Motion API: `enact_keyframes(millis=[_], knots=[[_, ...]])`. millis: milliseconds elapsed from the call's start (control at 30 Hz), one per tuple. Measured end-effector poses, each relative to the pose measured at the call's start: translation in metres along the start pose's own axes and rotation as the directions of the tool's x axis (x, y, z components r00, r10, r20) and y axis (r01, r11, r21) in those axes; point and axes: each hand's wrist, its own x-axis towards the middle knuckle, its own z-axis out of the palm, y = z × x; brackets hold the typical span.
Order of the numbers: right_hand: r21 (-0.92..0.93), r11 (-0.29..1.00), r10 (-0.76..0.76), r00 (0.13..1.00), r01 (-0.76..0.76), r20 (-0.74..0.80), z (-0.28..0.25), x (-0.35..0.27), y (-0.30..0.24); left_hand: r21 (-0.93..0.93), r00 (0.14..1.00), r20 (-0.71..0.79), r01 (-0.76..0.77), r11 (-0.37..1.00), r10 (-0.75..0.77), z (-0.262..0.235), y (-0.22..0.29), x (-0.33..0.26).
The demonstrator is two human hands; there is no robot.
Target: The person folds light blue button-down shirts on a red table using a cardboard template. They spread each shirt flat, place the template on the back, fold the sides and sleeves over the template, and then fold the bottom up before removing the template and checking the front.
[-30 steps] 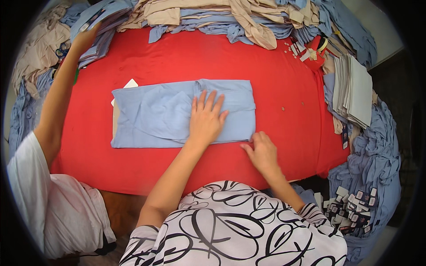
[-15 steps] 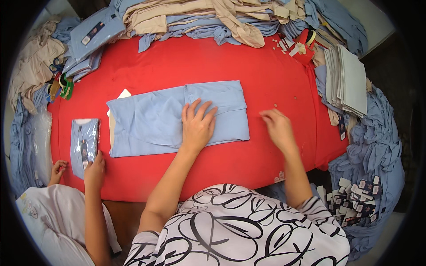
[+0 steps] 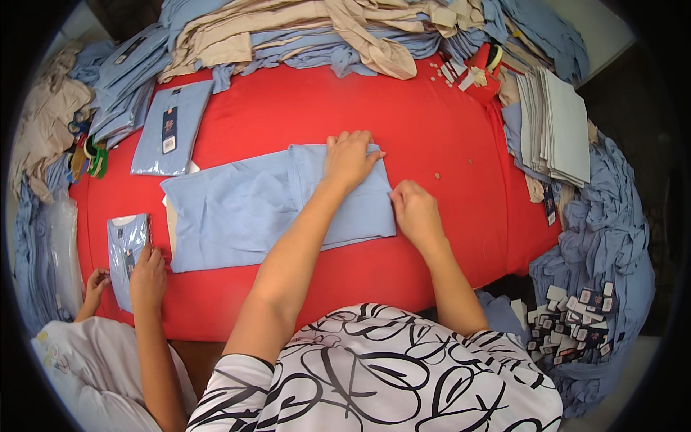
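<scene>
The light blue cloth shirt [image 3: 273,205] lies flat on the red table [image 3: 446,129]. The left hand [image 3: 350,160] presses it, open; the right hand [image 3: 415,214] pinches its edge. Fold slowly, keeping edges lined up.

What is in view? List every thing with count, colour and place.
table: one, red cover, centre.
garment: one, light blue, flat mid-table under both hands.
bagged garment: one, blue, upper left on table.
small bagged garment: one, blue, left edge, touched by a co-worker's hand.
cloth heap: beige and blue, far edge.
card stack: grey-white, right.
blue cloth pile: right, off the table.
tags: many, white, lower right.
left hand: flat on garment's top right.
right hand: at garment's right edge.
</scene>
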Motion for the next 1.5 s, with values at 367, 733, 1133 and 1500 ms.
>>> enact_keyframes(millis=[367, 733, 1133, 1500], knots=[[-0.101, 0.989, -0.114, 0.992, 0.108, -0.053, 0.007, -0.083, 0.006, 0.019, 0.968, -0.238, -0.077, 0.997, 0.080, 0.013, 0.002, -0.007], [0.039, 0.976, 0.205, 0.964, -0.215, 0.167, -0.063, -0.074, 0.005, -0.050, 0.999, -0.045, 0.013, 0.999, -0.015, -0.030, 0.049, -0.074], [0.735, 0.663, -0.379, 0.909, 0.138, 0.171, 0.013, -0.043, -0.090, -0.618, 0.897, 0.262, 0.439, 0.653, -0.355, -0.060, -0.022, -0.094], [0.762, 0.514, -0.018, 0.883, -0.393, 0.468, 0.022, -0.014, -0.050, 0.152, 0.605, -0.315, 0.793, 0.590, -0.731, -0.212, -0.137, -0.195]])
